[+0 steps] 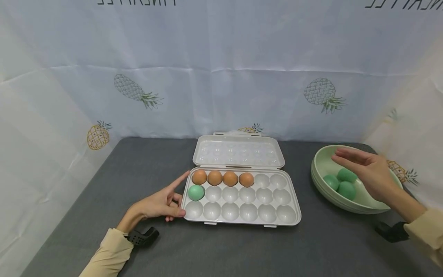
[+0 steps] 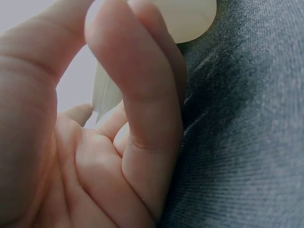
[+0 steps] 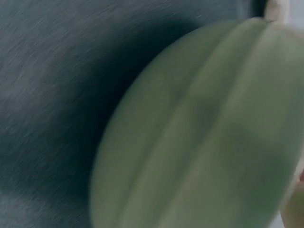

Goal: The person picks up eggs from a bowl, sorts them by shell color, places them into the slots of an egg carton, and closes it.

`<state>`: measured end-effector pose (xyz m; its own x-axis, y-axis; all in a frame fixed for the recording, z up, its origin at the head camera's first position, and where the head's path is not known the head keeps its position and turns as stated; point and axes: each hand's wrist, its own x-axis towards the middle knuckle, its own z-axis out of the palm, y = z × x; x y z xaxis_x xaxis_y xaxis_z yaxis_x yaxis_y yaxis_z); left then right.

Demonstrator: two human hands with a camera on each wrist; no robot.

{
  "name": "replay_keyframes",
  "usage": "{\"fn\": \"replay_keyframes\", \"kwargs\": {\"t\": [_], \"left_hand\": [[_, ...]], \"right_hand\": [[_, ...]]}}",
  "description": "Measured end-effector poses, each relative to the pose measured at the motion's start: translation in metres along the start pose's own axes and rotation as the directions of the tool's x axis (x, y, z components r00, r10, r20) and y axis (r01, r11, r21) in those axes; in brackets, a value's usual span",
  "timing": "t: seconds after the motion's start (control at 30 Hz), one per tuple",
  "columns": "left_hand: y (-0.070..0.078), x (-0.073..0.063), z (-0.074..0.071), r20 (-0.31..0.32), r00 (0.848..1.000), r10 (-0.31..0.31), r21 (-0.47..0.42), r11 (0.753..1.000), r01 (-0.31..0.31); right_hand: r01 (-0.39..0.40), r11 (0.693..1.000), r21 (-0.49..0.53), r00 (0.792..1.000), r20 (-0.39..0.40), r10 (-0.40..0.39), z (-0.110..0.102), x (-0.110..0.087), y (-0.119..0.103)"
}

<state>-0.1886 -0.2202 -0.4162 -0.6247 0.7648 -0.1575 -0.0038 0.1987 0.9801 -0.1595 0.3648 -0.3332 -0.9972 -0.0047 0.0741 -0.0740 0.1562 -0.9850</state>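
Observation:
A white plastic egg box (image 1: 294, 217) lies with its lid (image 1: 238, 139) folded back. Several brown eggs (image 1: 230, 178) sit in its far row; one green egg (image 1: 196, 192) is in the leftmost cup of the middle row. My left hand (image 1: 157, 204) touches the box's left side, index finger straight near the far corner, thumb at the near corner, other fingers bent inward. Over the pale green bowl (image 1: 323, 157) at the right hovers my right hand (image 1: 372, 175), fingers extended, nothing visible in it. Three green eggs (image 1: 346, 190) lie in that bowl.
The bowl tops a nested stack, whose outer walls (image 3: 199, 133) fill much of the right wrist view. A dark grey cloth (image 1: 242, 250) covers the table. White curtains with pineapple prints (image 1: 221, 100) hang behind and at both sides. Each wrist wears a black strap (image 1: 142, 237).

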Motion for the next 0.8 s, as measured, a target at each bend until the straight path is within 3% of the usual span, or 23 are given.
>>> {"fn": "replay_keyframes", "kwargs": {"t": [0.1, 0.23, 0.4, 0.67, 0.8], "left_hand": [[0.000, 0.000, 0.000, 0.000, 1.000, 0.003, 0.006, 1.000, -0.003], [-0.001, 0.000, 0.000, 0.003, 1.000, 0.006, 0.008, 1.000, -0.006], [-0.001, 0.001, 0.001, 0.010, 1.000, 0.011, -0.006, 1.000, -0.011], [-0.001, 0.001, 0.001, -0.006, 1.000, 0.001, 0.000, 1.000, -0.001], [-0.002, 0.001, 0.001, -0.007, 1.000, 0.003, -0.001, 1.000, -0.003]], "right_hand": [[-0.039, 0.986, -0.160, 0.998, 0.035, 0.045, -0.008, -0.001, 0.008], [-0.030, 0.942, -0.335, 0.997, 0.054, 0.051, -0.014, 0.000, 0.018], [0.021, 0.932, -0.361, 0.992, 0.122, 0.025, -0.013, 0.003, 0.028], [-0.018, 0.896, -0.444, 0.987, 0.133, 0.086, -0.008, 0.005, 0.034], [0.013, 0.905, -0.425, 0.982, 0.175, 0.068, -0.007, 0.005, 0.037]]}}
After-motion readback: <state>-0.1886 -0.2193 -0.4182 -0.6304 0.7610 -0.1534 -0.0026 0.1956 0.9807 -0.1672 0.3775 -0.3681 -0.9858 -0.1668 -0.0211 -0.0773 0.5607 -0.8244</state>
